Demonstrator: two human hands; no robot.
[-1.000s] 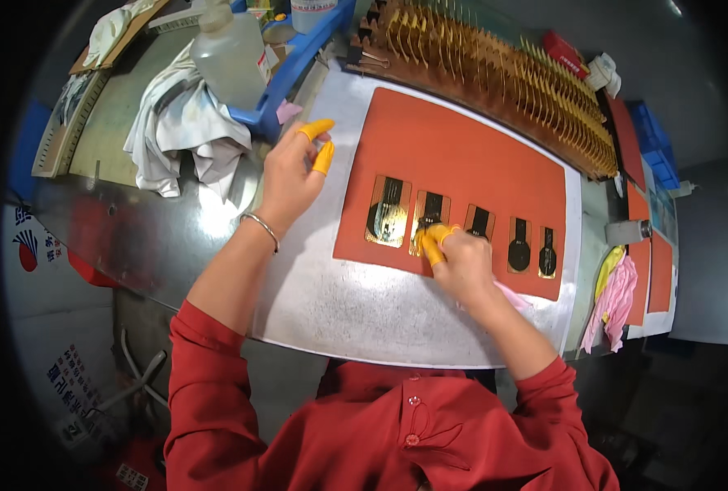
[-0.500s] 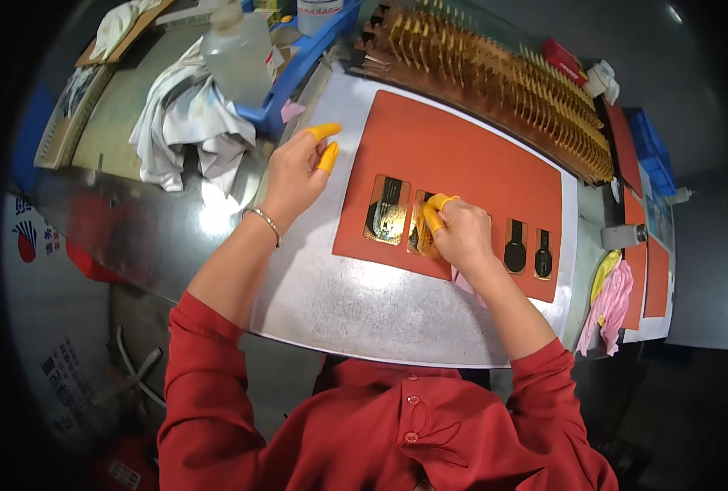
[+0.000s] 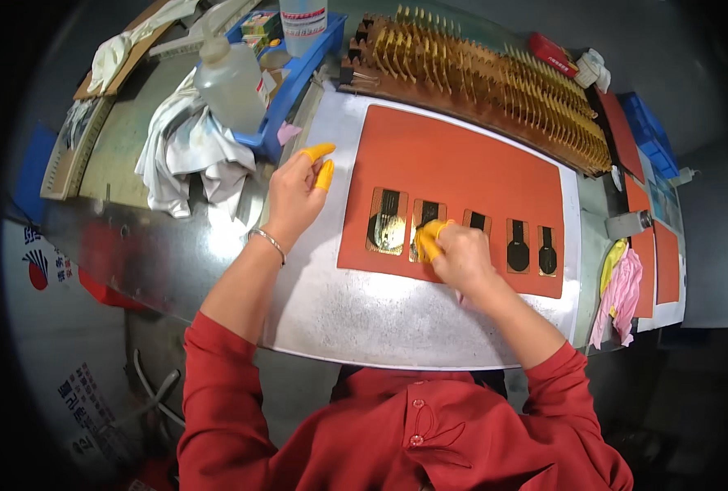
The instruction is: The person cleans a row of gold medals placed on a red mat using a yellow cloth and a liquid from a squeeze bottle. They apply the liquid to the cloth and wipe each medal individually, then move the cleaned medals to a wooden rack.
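Note:
My left hand (image 3: pixel 296 195) hovers beside the mat's left edge, its thumb and index finger apart in yellow finger cots, with nothing seen between them. On an orange mat (image 3: pixel 454 155) lie several small gold-coloured plates in a row, each with a black round-ended pattern. My right hand (image 3: pixel 465 260), also in yellow finger cots, bends closed over the second plate (image 3: pixel 429 211), fingertips on its lower part. Its palm side is hidden; a bit of pink material (image 3: pixel 464 299) shows beneath it. The first plate (image 3: pixel 387 221) shines to its left. The third plate (image 3: pixel 477 219) is partly covered by the hand.
A brown rack (image 3: pixel 478 74) full of gold-coloured pieces runs along the back. White rags (image 3: pixel 188 151), a squeeze bottle (image 3: pixel 229 86) and a blue tray (image 3: pixel 294 94) stand at the left. Pink cloth (image 3: pixel 619 290) and a small grey bottle (image 3: pixel 628 223) are at the right.
My right fingertips have slid toward me along the second plate, uncovering the top of the third. The left hand keeps its pose. The whole view has shifted slightly.

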